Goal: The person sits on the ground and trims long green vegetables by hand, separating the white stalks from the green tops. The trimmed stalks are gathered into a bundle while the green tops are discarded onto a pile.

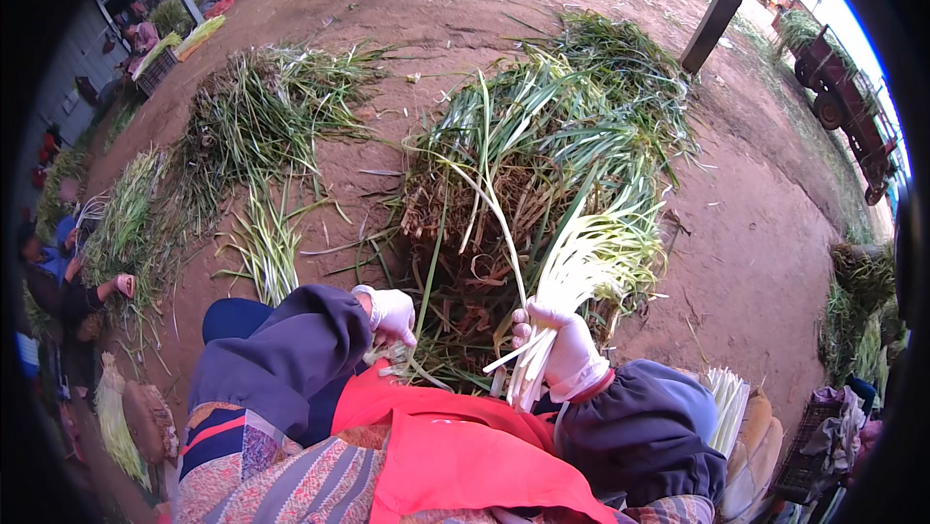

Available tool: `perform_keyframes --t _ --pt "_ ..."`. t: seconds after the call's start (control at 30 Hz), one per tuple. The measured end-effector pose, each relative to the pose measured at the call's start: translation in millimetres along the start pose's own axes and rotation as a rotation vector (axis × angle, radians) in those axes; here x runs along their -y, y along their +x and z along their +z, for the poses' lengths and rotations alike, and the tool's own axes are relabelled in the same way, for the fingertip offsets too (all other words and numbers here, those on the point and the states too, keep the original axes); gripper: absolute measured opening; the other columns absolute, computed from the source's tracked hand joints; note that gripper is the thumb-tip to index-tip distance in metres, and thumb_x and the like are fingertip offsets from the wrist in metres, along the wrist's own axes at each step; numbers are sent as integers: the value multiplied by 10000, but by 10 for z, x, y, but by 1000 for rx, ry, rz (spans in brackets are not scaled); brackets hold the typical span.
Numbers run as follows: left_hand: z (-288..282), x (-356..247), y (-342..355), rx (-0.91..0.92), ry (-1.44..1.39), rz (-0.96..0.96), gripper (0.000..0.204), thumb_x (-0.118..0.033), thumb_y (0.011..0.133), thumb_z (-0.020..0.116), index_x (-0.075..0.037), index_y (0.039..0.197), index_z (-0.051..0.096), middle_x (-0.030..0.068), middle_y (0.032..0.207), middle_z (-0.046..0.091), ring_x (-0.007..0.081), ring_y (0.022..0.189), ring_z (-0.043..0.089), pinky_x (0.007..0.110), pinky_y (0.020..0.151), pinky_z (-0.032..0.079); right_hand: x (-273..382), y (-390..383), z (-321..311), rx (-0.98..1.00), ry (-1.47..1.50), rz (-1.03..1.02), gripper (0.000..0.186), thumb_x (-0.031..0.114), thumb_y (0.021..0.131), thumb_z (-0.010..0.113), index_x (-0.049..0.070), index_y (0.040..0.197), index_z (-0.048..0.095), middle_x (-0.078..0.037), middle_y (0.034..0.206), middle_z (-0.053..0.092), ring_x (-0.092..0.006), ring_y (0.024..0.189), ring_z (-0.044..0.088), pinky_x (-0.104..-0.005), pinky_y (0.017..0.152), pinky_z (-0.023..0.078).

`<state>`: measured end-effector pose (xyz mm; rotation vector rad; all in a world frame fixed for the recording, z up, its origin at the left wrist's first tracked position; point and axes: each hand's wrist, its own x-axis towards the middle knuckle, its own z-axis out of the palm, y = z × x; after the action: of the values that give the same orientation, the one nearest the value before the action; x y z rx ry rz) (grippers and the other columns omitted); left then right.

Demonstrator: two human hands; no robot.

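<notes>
My right hand, in a pale glove, is shut around a bundle of white-and-green stalks, their white ends pointing down over the red apron. One longer stalk rises out of that grip toward the upper left. My left hand, also gloved, is closed at the apron's top edge on small pale green stalk pieces, partly hidden by its fingers. In front of both hands lies a large heap of leafy stalks with brown, dry matter in its nearer part.
More leafy piles and loose stalks lie ahead-left on the dirt ground. At far left another person sits among stalks. A post and a loaded cart stand at upper right, a dark crate and white stalks at lower right.
</notes>
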<state>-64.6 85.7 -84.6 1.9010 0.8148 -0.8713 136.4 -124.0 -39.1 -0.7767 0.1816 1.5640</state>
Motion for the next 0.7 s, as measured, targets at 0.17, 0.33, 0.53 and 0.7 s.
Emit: perform_keyframes --t 0.17,0.33,0.53,0.7 --pt "-923 -362 506 -1277 21 471 253 -214 866 593 -64 1063 646 130 916 680 263 823 657 336 749 509 -5 15 -1 -28 -16 30 190 121 875 556 33 1015 463 -118 812 592 -202 658 554 -340 624 491" --pt "-1282 -792 934 -640 -164 300 288 -241 853 639 -30 1049 651 92 819 680 148 566 609 300 606 505 -10 40 -38 -14 -39 38 180 126 874 563 35 1002 476 -110 804 601 -192 657 564 -340 626 496" --pt "-1186 -844 844 -705 158 504 200 -211 748 737 -64 878 700 124 806 676 246 765 655 324 707 503 -3 42 -86 -18 -33 111 194 131 867 583 38 1001 479 -102 810 601 -186 657 569 -337 633 501" --pt "-969 -934 781 -797 493 377 164 -229 771 703 -86 846 679 123 784 639 320 767 641 393 687 504 -17 15 -18 -43 -67 24 197 136 860 587 31 987 478 -87 780 590 -177 636 560 -327 617 493"
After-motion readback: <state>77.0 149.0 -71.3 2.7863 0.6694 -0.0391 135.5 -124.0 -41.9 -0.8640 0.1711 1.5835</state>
